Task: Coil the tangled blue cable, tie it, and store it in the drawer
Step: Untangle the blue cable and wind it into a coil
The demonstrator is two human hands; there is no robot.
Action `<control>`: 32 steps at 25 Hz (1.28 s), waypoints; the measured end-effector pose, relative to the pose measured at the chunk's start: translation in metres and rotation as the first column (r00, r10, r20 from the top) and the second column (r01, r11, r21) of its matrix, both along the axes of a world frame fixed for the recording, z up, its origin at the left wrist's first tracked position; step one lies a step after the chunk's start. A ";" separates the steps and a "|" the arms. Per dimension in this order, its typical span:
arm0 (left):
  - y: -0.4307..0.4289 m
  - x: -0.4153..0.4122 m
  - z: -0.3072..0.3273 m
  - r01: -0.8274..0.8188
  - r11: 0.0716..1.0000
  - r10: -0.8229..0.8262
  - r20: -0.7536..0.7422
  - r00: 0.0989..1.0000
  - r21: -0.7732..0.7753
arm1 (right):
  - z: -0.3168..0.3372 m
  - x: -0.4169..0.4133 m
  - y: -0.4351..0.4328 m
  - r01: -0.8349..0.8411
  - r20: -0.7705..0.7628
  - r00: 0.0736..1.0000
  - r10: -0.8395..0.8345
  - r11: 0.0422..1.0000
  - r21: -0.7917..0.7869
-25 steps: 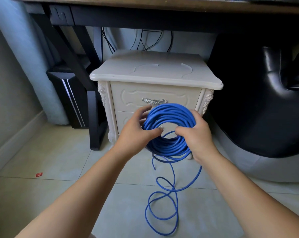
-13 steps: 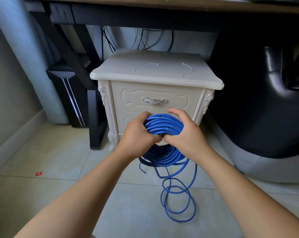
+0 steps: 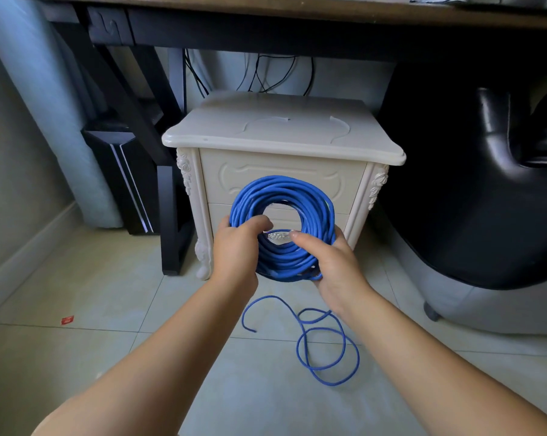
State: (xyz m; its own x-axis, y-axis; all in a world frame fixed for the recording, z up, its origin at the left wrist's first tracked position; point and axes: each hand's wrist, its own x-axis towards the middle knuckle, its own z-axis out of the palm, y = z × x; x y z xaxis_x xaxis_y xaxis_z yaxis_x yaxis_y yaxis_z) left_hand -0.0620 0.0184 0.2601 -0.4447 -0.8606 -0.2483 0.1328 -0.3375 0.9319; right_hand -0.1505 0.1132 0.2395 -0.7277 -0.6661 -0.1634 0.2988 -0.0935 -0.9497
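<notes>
While the ring hangs upright just in front of the nightstand point(image 3: 281, 133), both hands carry it. The left hand point(image 3: 237, 247) curls its fingers round the lower-left of the bundle, and the right hand point(image 3: 335, 265) grips the lower-right, thumb laid across the front strands. The blue cable point(image 3: 281, 196) is mostly wound: a thick, fairly even ring of many turns, covering much of the nightstand's 2 fronts. The top drawer point(image 3: 344, 184) looks closed. A loose tail point(image 3: 325, 350) lies on the floor tiles in front of the nightstand in about 2 slack loops, its free end point(image 3: 253, 330) curling out left. Where the tail leaves the ring is hidden, probably behind the right hand.

I judge the winding nearly done. To finish it well, 1 hand should clamp the bundle so the turns cannot spring apart, while the other draws the tail up, lets it untwist, and lays each turn flat. Some tail should be left for tying.
</notes>
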 end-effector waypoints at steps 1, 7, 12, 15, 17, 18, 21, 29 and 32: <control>0.002 0.000 -0.003 0.004 1.000 -0.004 -0.001 1.000 0.004 | -0.002 -0.001 -0.002 0.019 0.034 0.999 -0.019 1.000 -0.001; 0.003 0.001 -0.010 0.196 0.980 -0.192 0.098 0.976 -0.033 | -0.002 -0.012 -0.001 0.122 0.025 0.992 -0.124 0.991 0.056; -0.007 0.006 -0.003 0.324 0.909 -0.275 0.208 0.939 -0.263 | 0.007 -0.020 0.003 0.173 -0.166 0.974 -0.155 0.980 0.096; -0.013 0.010 0.002 0.387 0.728 -0.227 0.335 0.915 -0.565 | 0.012 -0.022 0.007 0.177 -0.481 0.875 -0.054 0.960 0.216; -0.013 0.012 0.002 0.429 0.578 -0.194 0.395 0.898 -0.694 | 0.016 -0.021 0.011 0.133 -0.649 0.756 0.090 0.949 0.286; -0.013 0.013 0.002 0.462 0.505 -0.196 0.424 0.884 -0.729 | 0.019 -0.019 0.013 0.109 -0.707 0.686 0.172 0.936 0.333; -0.012 0.013 0.000 0.587 0.399 -0.235 0.540 0.808 -0.705 | 0.022 -0.013 0.016 0.073 -0.788 0.532 0.310 0.911 0.407; -0.012 0.010 0.002 0.500 0.678 -0.301 0.417 0.858 -0.539 | 0.017 -0.016 0.013 0.053 -0.693 0.706 0.147 0.965 0.258; -0.009 0.009 0.001 0.487 0.736 -0.337 0.369 0.866 -0.470 | 0.016 -0.019 0.013 0.014 -0.623 0.771 0.134 0.974 0.227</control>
